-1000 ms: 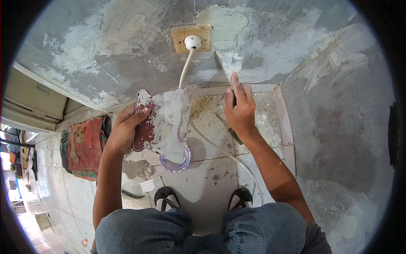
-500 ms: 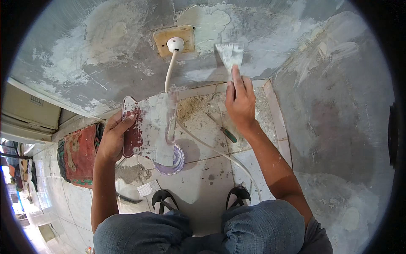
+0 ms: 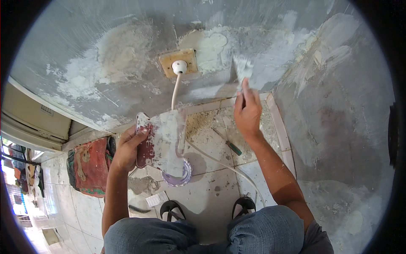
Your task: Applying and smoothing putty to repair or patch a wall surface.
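My left hand [image 3: 126, 151] grips the dark red end of a flat plate [image 3: 171, 133], whose face is smeared with whitish putty. To the right, my right hand [image 3: 248, 115] is closed round a putty knife [image 3: 243, 67], its index finger stretched along the blade. That blade, blurred by motion and coated white, is at the grey wall [image 3: 270, 51], right of the socket. The socket has a yellowed square plate [image 3: 190, 58] and a white round plug [image 3: 179, 66]. Pale putty patches [image 3: 213, 44] surround it.
A white cable [image 3: 220, 163] runs down from the plug across the tiled floor. A green-handled screwdriver [image 3: 233, 148] lies by loose rubble [image 3: 201, 122]. Partly beneath the plate sits a purple-rimmed round container [image 3: 179, 182]. At left are a red cloth-like bundle [image 3: 91, 165] and a paper slip [image 3: 157, 199].
The whole view has shifted, so the wall and floor appear lower and farther right. Against the socket, the putty knife has moved slightly up and right. Both hands keep their holds.
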The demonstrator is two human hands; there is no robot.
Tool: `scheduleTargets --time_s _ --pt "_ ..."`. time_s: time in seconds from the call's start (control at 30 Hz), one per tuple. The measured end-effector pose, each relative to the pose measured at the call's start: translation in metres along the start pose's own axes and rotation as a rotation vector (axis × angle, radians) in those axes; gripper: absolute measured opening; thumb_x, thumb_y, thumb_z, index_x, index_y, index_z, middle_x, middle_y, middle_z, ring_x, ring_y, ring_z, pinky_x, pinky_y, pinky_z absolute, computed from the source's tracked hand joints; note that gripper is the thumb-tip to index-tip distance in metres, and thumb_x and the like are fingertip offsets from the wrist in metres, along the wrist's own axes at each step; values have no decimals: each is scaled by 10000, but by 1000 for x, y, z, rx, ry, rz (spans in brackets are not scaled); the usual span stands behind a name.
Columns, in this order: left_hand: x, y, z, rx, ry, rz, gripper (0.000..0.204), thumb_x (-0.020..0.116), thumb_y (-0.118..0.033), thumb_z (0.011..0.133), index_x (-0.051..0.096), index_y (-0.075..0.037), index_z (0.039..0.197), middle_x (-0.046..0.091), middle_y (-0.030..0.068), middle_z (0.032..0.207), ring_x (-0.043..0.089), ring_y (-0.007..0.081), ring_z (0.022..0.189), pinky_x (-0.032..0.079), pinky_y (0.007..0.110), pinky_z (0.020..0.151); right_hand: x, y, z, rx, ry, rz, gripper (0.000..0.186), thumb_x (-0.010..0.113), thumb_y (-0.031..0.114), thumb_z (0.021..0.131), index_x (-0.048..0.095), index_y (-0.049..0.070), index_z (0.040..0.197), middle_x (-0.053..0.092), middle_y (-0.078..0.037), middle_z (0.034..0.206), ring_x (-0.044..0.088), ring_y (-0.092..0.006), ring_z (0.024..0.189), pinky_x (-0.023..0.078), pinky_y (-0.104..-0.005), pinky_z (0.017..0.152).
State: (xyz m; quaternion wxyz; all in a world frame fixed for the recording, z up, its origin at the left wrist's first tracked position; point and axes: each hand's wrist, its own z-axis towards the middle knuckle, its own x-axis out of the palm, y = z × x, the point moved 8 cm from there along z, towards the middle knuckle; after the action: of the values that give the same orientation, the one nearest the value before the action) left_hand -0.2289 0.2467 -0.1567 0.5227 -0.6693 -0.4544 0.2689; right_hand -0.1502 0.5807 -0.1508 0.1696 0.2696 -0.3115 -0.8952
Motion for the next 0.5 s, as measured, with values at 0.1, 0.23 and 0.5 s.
scheduleTargets --time_s 0.1,0.23,0.5 --pt "3 -9 -8 -1 16 -15 209 549 -144 953 611 -12 1103 637 25 859 602 99 688 502 249 613 18 -4 -41 -24 92 -121 495 560 -29 886 509 53 1371 550 -165 880 598 -302 782 498 -378 684" --pt "4 -20 -12 1 -31 -28 193 546 -160 954 606 -21 1074 630 22 841 591 97 665 490 247 586 9 15 -31 -105 109 -45 480 566 -8 890 524 68 1362 565 -184 946 600 -318 781 491 -367 660" --pt "5 -17 -9 25 -24 -59 176 545 -143 952 618 -23 1058 631 5 844 587 86 658 485 240 574 -32 135 67 -590 10 -346 537 627 -14 801 600 160 1309 560 -74 951 596 -218 729 498 -327 607"
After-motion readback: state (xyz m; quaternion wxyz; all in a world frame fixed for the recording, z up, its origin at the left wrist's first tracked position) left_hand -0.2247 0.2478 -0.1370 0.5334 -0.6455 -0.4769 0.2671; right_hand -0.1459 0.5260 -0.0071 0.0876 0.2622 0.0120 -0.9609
